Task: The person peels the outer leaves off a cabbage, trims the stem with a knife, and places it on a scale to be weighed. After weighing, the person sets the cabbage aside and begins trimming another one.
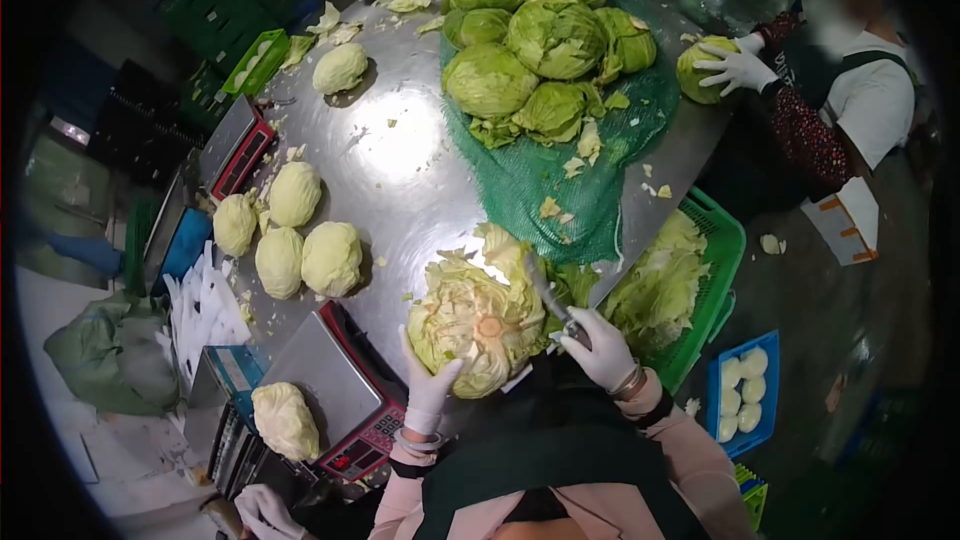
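Note:
A cabbage (480, 325) lies on the steel table near its front edge, its pale cut stem facing up and loose outer leaves around it. My left hand (430, 380), in a white glove, rests against the cabbage's lower left side with thumb and fingers apart. In my gloved right hand (598, 348) is the handle of a knife (545, 288), whose curved blade points up and left beside the cabbage's right side and a loose leaf.
Trimmed cabbages (294, 194) sit on the table (400, 200) at left; one rests on a scale (335, 380). Untrimmed cabbages (556, 35) are piled on green netting (540, 205). A green crate (725, 260) holds leaves. Co-workers' gloved hands (735, 70) hold a cabbage at right.

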The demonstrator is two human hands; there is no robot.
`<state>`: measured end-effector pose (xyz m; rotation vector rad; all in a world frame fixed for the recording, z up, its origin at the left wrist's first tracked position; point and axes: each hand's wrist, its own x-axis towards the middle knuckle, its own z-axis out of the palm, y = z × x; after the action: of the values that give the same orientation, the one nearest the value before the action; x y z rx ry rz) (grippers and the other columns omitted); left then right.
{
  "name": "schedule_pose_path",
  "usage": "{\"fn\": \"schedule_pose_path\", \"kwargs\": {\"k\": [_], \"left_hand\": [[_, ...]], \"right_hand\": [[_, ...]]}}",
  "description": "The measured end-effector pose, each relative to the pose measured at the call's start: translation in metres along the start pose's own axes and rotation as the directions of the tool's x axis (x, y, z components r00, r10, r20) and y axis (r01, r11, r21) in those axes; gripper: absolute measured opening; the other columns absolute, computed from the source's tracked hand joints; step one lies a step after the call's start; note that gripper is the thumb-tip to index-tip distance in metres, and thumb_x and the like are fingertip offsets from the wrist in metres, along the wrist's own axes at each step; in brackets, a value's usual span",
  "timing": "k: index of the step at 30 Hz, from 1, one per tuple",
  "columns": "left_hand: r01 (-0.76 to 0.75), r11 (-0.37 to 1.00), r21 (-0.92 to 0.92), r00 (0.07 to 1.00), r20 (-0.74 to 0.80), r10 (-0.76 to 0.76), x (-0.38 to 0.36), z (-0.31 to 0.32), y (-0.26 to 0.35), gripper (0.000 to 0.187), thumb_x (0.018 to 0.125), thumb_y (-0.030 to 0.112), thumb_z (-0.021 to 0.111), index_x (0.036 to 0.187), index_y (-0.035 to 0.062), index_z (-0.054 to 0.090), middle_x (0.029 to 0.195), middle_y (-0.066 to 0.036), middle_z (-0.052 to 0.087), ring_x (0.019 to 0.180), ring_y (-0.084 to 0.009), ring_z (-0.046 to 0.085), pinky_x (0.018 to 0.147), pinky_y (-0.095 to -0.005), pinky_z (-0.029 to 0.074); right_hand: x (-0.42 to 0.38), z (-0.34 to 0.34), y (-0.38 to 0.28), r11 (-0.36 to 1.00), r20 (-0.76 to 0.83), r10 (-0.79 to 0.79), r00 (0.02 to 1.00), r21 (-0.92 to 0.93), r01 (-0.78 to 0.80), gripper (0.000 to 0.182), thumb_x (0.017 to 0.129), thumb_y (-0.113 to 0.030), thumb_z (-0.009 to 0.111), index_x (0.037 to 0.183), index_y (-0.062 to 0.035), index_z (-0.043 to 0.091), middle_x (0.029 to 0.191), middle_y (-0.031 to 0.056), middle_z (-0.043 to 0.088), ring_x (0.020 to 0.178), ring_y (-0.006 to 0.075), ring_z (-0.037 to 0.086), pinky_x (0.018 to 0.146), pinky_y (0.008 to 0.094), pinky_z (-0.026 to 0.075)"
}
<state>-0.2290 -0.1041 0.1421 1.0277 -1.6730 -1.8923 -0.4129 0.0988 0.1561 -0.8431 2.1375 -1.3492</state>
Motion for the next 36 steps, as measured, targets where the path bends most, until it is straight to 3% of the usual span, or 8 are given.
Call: {"fn": "schedule_pose_path", "kwargs": {"k": [1,3,6,8,14,25,28,36], "left_hand": [[0.008,1.0,0.013,1.0,-0.012,-0.008,-0.002,-0.001,-0.002,0.104,0.07,0.007,0.073,0.144,0.0049,0.001,0.136,-0.018,0.032,0.121,-0.0245,0.04,0.1,-0.0345,0.037],[0.014,0.995,0.095,0.999,-0.052,-0.009,-0.004,0.001,-0.001,0.103,0.071,0.007,0.074,0.144,0.0053,0.001,0.136,-0.018,0.032,0.119,-0.024,0.04,0.101,-0.0349,0.036],[0.089,0.996,-0.025,0.995,-0.053,-0.09,-0.01,-0.004,-0.002,0.091,0.079,0.012,0.067,0.144,0.0053,0.003,0.138,-0.016,0.03,0.122,-0.0234,0.037,0.101,-0.0361,0.035],[0.094,0.994,-0.053,0.994,-0.057,-0.097,-0.012,-0.007,-0.005,0.087,0.084,0.018,0.064,0.144,0.0057,0.003,0.139,-0.016,0.029,0.123,-0.0235,0.036,0.102,-0.0365,0.035],[0.141,0.891,-0.431,0.985,-0.029,-0.17,-0.018,0.011,0.023,0.075,0.091,0.044,0.05,0.145,0.0158,0.006,0.142,-0.014,0.025,0.126,-0.0258,0.035,0.101,-0.0404,0.036],[0.154,0.968,-0.198,0.985,-0.047,-0.166,-0.011,0.002,0.016,0.079,0.081,0.003,0.062,0.144,0.01,0.014,0.136,-0.014,0.035,0.121,-0.0243,0.04,0.099,-0.0349,0.037],[0.142,0.977,-0.16,0.987,-0.048,-0.152,-0.01,0.005,0.022,0.082,0.079,0.0,0.063,0.144,0.0072,0.014,0.136,-0.015,0.036,0.121,-0.0238,0.04,0.1,-0.0342,0.037],[0.181,0.973,-0.143,0.982,-0.027,-0.186,-0.003,0.007,0.023,0.078,0.078,0.001,0.066,0.141,0.0033,0.02,0.129,-0.014,0.044,0.114,-0.0235,0.048,0.095,-0.0327,0.041]], "right_hand": [[-0.001,0.0,-0.002,0.994,0.102,-0.015,0.995,0.111,0.004,0.039,0.081,-0.015,0.062,0.117,-0.0033,0.051,0.091,0.0142,0.058,0.081,0.0319,0.058,0.072,0.0367,0.047],[-0.001,0.002,-0.004,0.961,0.188,-0.242,0.952,-0.087,0.261,0.034,0.086,-0.016,0.055,0.118,-0.0053,0.052,0.091,0.0133,0.059,0.081,0.0287,0.059,0.068,0.0381,0.047],[-0.013,0.014,0.005,0.945,0.29,-0.196,0.937,-0.2,0.26,0.031,0.09,-0.019,0.048,0.118,-0.0054,0.052,0.085,0.0131,0.061,0.075,0.0276,0.061,0.066,0.0381,0.048],[-0.018,0.021,0.007,0.99,0.464,0.102,0.88,0.041,-0.137,0.031,0.094,-0.023,0.042,0.117,-0.0046,0.052,0.074,0.0137,0.062,0.067,0.0279,0.061,0.063,0.037,0.049],[-0.016,0.023,-0.004,0.969,0.672,0.04,0.739,0.156,-0.194,0.031,0.096,-0.023,0.038,0.117,-0.0047,0.052,0.066,0.0131,0.06,0.064,0.025,0.063,0.063,0.0334,0.049],[-0.02,0.016,-0.002,0.974,0.837,-0.054,0.545,0.163,-0.155,0.031,0.096,-0.026,0.036,0.117,-0.0097,0.052,0.079,0.0137,0.062,0.068,0.0279,0.063,0.065,0.0365,0.049],[-0.021,0.015,0.003,0.988,0.883,-0.046,0.466,0.11,-0.11,0.034,0.096,-0.023,0.036,0.123,-0.0081,0.05,0.097,0.011,0.062,0.076,0.0226,0.062,0.073,0.0332,0.048],[-0.028,0.01,0.007,0.983,0.847,-0.153,0.509,0.183,-0.008,0.032,0.096,-0.024,0.039,0.122,-0.0087,0.05,0.099,0.014,0.062,0.079,0.0293,0.061,0.074,0.0361,0.048]]}}
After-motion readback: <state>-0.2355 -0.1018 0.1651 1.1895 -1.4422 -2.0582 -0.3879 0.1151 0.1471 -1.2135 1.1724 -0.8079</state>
